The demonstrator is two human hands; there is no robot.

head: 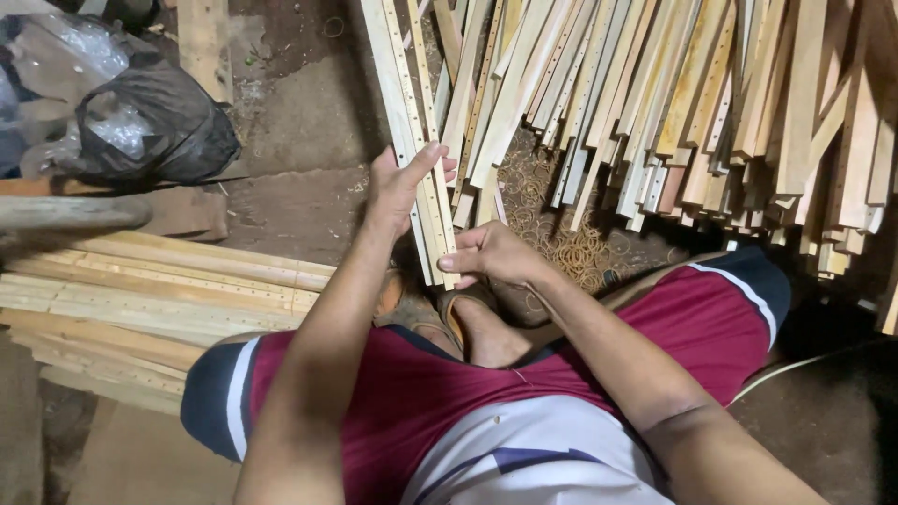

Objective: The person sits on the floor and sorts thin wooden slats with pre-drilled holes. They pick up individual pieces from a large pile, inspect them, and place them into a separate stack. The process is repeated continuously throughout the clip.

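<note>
the left hand (398,187) wraps around a pair of long pale wooden slats (423,178) with rows of small holes, thumb lying across their face, while the right hand (491,254) pinches their near end just above the sandalled feet (449,318). the slats run up and away into a big leaning heap of similar slats (692,103), with a flat stack of slats (159,290) on the floor to the left and a black plastic bag (154,122) beyond it.

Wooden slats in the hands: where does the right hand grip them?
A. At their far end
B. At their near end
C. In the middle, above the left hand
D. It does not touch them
B: the right hand pinches the slats at their near end, while the left hand holds them farther up.
</note>
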